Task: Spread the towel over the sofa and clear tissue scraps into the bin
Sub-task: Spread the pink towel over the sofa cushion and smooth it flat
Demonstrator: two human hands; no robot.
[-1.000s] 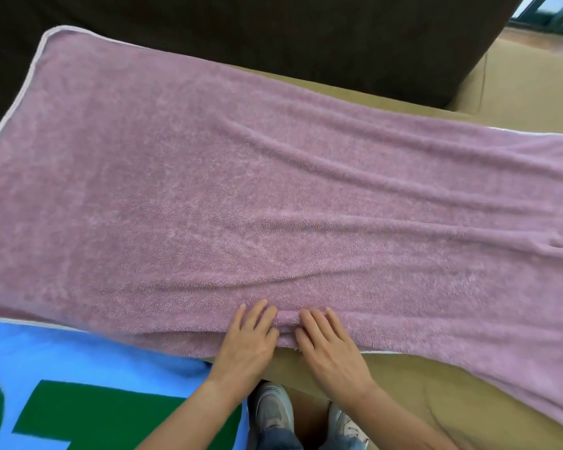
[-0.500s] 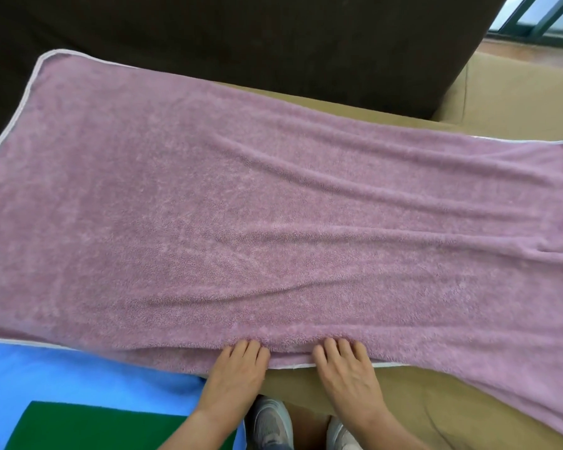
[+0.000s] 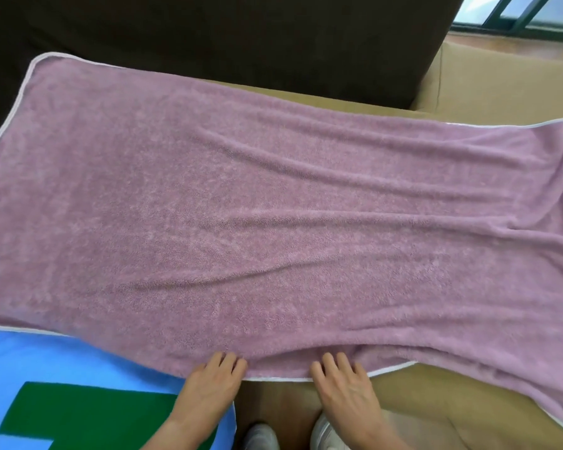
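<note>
A mauve towel (image 3: 273, 206) with a pale hem lies spread lengthwise over the tan sofa seat (image 3: 468, 401), with long creases running toward its right end. My left hand (image 3: 208, 388) and my right hand (image 3: 345, 388) are side by side at the towel's near edge. Their fingers curl over the hem and grip it, and the thumbs are hidden. The cloth bunches into a low ridge just beyond the fingertips. No tissue scraps or bin are in view.
A dark brown back cushion (image 3: 241, 34) runs along the far side. A blue cloth with green lettering (image 3: 62, 384) lies at the lower left, partly under the towel. My shoes (image 3: 260, 436) stand on the floor below. A window frame (image 3: 517, 11) is at the top right.
Both hands slid back from flat on the towel to its near hem and moved apart. The near edge has come toward me and bunched up.
</note>
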